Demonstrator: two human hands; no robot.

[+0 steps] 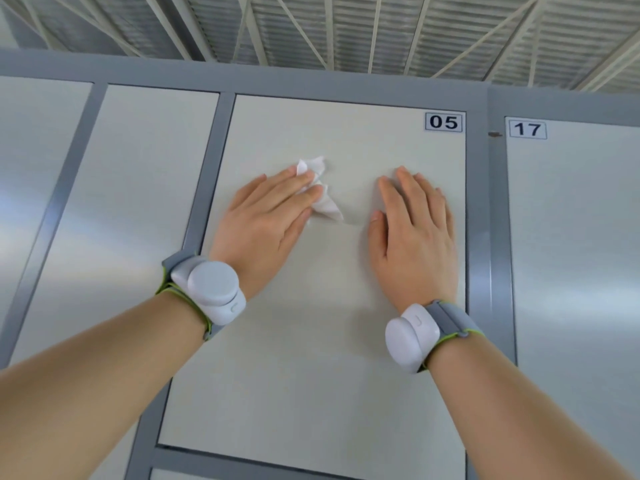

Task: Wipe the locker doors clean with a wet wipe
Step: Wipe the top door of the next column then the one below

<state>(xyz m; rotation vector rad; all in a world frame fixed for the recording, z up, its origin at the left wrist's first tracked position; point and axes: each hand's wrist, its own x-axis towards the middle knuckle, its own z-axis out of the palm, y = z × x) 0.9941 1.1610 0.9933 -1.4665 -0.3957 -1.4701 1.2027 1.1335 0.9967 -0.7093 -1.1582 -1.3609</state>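
Both hands are up on the locker door [311,341], the pale panel with the label "05" [443,122] in its top right corner. The left hand [268,216] lies flat against the panel with its fingers straight and close together, pointing up and to the right. It pins the wipe [323,199] to the door under its fingertips, with no curl around it, just a flat press. The wipe is white and crumpled. It bunches out above the fingertips and trails down to a point on their right, in the upper middle of the door.

The right hand [412,230] is just across from it, well clear of the wipe. Its palm is flat on the same panel, its fingers are straight and slightly spread, its thumb points inward, and it holds nothing. A bare strip of door shows between the two hands.

Each wrist carries a white rounded device on a grey strap edged in green, the left device [211,289] and the right device [412,336].

A grey frame [479,202] borders the door. Past it on the right is a second door [571,271] with the label "17" [527,129], and more pale doors [138,202] run off to the left. Overhead is a ribbed ceiling [346,29] crossed by pale beams.
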